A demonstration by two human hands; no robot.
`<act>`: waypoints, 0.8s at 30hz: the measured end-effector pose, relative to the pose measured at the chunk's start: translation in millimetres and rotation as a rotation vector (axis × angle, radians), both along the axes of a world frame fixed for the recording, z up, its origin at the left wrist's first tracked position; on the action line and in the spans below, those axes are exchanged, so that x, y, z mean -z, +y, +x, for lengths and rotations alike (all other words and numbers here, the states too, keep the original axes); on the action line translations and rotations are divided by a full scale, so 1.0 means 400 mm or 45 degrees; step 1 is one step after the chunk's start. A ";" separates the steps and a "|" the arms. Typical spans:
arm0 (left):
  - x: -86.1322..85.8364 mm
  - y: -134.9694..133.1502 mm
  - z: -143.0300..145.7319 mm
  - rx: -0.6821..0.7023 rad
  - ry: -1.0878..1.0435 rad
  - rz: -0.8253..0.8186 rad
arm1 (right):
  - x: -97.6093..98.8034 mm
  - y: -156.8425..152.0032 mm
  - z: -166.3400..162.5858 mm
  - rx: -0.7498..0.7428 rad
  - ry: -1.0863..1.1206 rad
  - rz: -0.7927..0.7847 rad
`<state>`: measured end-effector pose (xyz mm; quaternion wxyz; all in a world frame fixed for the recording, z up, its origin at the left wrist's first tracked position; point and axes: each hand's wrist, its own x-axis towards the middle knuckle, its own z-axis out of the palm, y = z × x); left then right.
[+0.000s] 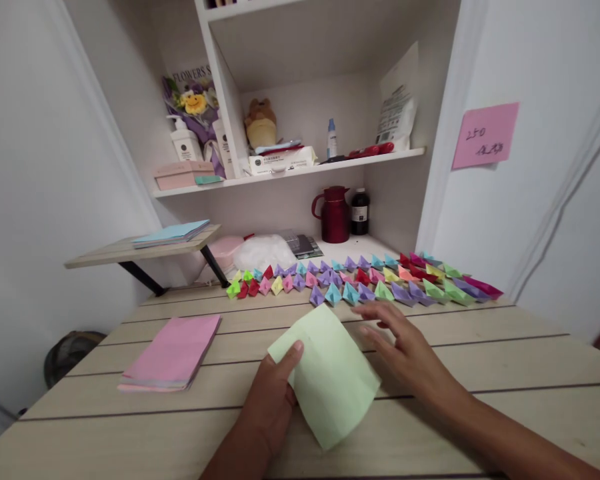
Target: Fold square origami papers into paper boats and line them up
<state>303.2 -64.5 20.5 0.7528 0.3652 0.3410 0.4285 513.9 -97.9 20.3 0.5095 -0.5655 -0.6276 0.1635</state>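
Observation:
A pale green square of paper point(330, 377) lies on the wooden table point(480, 373), slightly lifted at its left corner. My left hand point(273, 397) pinches that left edge, thumb on top. My right hand point(405, 347) rests flat with fingers spread at the sheet's upper right edge. Beyond them, rows of several folded paper boats point(370, 280) in many colours line the back of the table. A stack of coloured paper point(173, 353) with a pink sheet on top sits to the left.
A small raised wooden shelf point(140, 248) holds more paper at the back left. A dark red jug point(334, 213) and brown bottle point(360, 211) stand in the wall niche, below a cluttered shelf point(290, 172). A pink note point(485, 135) sticks to the right wall.

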 end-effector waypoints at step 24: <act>0.017 0.021 0.002 -0.001 -0.010 0.235 | 0.024 -0.007 -0.075 -0.409 0.447 -0.384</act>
